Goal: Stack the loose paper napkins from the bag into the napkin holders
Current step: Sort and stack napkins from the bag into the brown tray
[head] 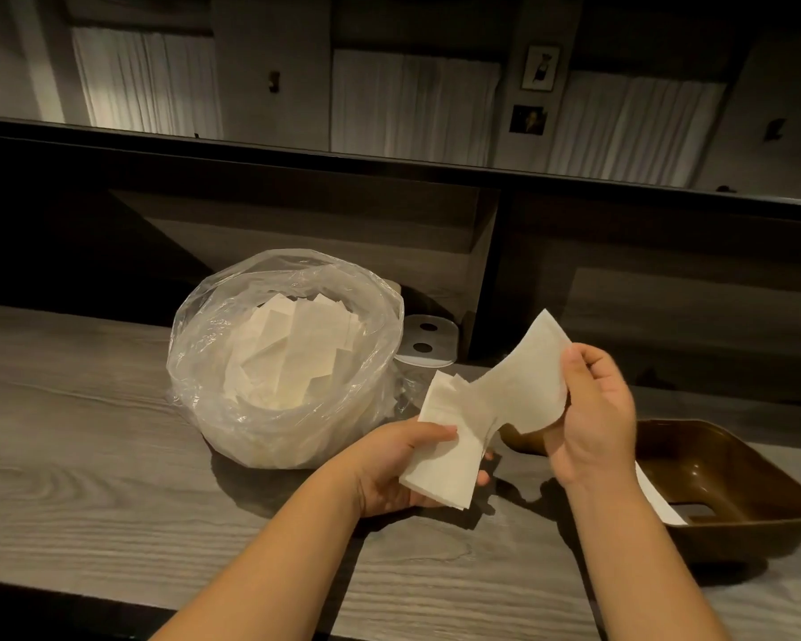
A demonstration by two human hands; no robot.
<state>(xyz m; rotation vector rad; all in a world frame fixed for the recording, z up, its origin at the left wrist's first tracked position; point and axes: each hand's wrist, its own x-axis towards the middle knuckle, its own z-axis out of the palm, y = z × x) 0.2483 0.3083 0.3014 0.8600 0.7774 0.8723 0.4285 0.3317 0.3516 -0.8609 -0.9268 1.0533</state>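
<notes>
Head view is showing a clear plastic bag (283,363) sitting open on the grey wood-grain counter (65,432) at about 11 o'clock from the hands, its mouth rolled wide and loose white paper napkins (292,349) lying jumbled inside it. At 3 o'clock a brown plastic napkin holder (731,483) is resting on the counter, tilting slightly, with one flat white napkin (662,501) lying in its bottom beside a slot-shaped opening.

Between the two containers the hands are holding napkins above the counter. The left hand (389,469) is gripping a small stack of napkins (444,451), thumb pressing on top and fingers curling underneath; the stack's edges are fanning unevenly. The right hand (592,409) is pinching a single napkin (518,386), which is bending and stretching down toward the stack, its lower edge overlapping the stack. The hands are apart, each clamping paper.

Behind the bag, at 12 o'clock, a white plastic piece with two dark oval holes (428,340) is sitting against the dark shelf unit (296,224). The right hand and its napkin are partly hiding the holder's near-left corner.
</notes>
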